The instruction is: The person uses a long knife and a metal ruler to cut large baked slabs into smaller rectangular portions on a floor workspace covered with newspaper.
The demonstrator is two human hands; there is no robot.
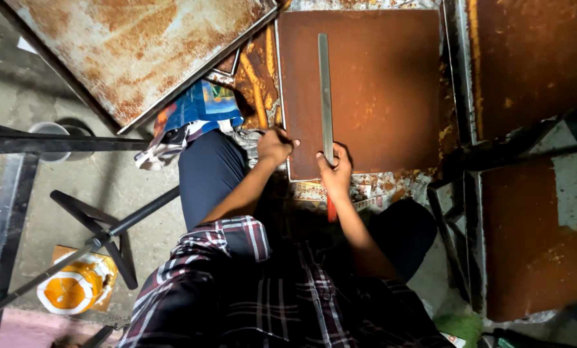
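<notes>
Right hand [335,169] pinching long grey metal ruler [325,90] on rusty brown steel sheet [385,90], left hand [274,146] curled shut at sheet's edge, blue printed cloth [201,113] beside knee, orange-and-white round package [76,287] on floor

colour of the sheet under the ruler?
Rusty reddish-brown sheet, orange flecks near its edges; clearest in the head view.

Ruler's [326,90] near end — under right hand [335,173] (fingertips too)
</notes>
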